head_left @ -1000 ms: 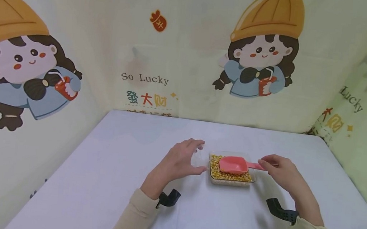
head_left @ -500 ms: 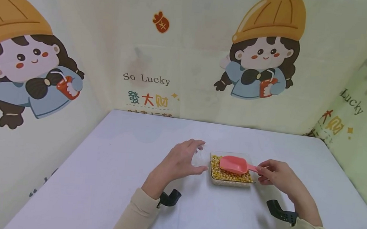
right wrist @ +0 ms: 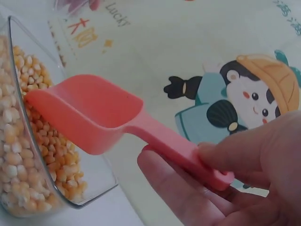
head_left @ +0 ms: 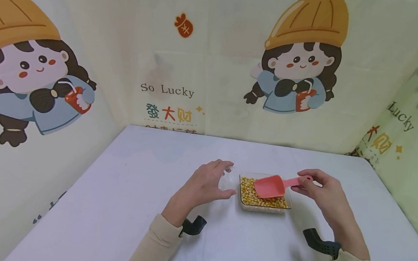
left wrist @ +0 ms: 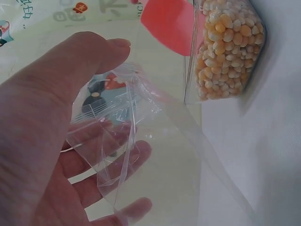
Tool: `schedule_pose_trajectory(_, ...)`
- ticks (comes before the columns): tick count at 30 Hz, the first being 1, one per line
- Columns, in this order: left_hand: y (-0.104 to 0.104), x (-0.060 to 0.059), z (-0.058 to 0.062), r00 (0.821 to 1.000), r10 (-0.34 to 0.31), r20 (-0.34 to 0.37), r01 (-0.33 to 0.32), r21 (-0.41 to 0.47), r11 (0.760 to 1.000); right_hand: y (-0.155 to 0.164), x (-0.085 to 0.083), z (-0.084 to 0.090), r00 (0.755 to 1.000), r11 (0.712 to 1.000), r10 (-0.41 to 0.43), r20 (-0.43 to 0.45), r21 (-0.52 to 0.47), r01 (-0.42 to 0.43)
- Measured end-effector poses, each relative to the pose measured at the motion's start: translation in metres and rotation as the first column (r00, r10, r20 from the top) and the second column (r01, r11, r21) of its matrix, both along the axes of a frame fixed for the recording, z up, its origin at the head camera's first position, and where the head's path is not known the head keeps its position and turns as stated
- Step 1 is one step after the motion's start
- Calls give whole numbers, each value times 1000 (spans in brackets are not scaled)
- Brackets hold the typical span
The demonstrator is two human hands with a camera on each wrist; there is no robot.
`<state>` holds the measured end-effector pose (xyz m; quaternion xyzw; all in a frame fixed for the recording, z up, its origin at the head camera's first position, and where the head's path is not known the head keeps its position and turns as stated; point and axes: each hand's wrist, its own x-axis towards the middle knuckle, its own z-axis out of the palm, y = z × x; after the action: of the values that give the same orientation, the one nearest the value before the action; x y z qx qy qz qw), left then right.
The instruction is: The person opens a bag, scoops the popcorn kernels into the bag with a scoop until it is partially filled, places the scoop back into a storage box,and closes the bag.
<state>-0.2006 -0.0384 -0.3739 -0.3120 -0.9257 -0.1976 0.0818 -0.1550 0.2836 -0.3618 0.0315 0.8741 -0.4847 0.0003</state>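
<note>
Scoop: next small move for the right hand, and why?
Probably push the scoop forward and down into the corn kernels. The right hand pinches its handle, the tilted bowl's front edge touches the pile, and in the right wrist view the bowl looks empty. The left hand holds the clear bag open beside the tray, nothing in it yet.

head cam looks forward and down from above the white table [head_left: 114, 205], mid distance, left wrist cam very near, facing the corn tray [left wrist: 230, 52], right wrist cam very near too, both share tray [right wrist: 19, 155] w/ head view
</note>
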Motion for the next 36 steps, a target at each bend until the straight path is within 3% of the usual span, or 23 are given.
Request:
schedule_pose_trajectory(7,0,0,0,1000,-15,-8,15,15,1000,-11,4,8,999,1000,5,-37,22,-4)
schedule_pose_trajectory(13,1,1,1,1000,-20,-19,20,6,1000,-13,11,16,991,996,-18,-132,89,30)
schedule_pose_trajectory(22,3,2,1,1000,1,27,0,-32,999,-13,16,20,982,985,-66,-178,143,93)
schedule_pose_trajectory(30,2,2,2,1000,-6,24,7,-35,999,-7,13,20,999,993,10,-32,121,-6)
schedule_pose_trajectory(36,1,2,2,1000,-6,26,7,-31,999,7,15,21,990,993,115,86,24,-117)
